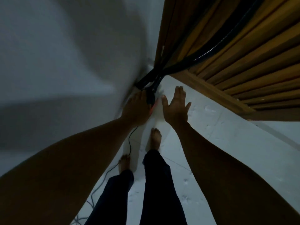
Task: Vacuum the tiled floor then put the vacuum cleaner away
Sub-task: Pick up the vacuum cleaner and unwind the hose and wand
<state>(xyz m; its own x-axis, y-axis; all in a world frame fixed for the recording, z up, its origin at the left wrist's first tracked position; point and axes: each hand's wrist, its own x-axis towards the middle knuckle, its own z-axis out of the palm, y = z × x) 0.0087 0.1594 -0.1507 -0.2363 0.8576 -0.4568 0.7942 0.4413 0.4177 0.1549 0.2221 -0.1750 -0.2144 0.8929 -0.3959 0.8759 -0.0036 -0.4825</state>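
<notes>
left grip (136, 108) holds vacuum cleaner (150, 97) | right grip (176, 108) spread, just beside

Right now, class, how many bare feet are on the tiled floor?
2. The forward foot is near the middle; the rear foot is left of it, beside the cable. Neither is hidden.

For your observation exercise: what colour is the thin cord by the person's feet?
Black; the cord trails over the white floor, clearest in the head view.
</notes>
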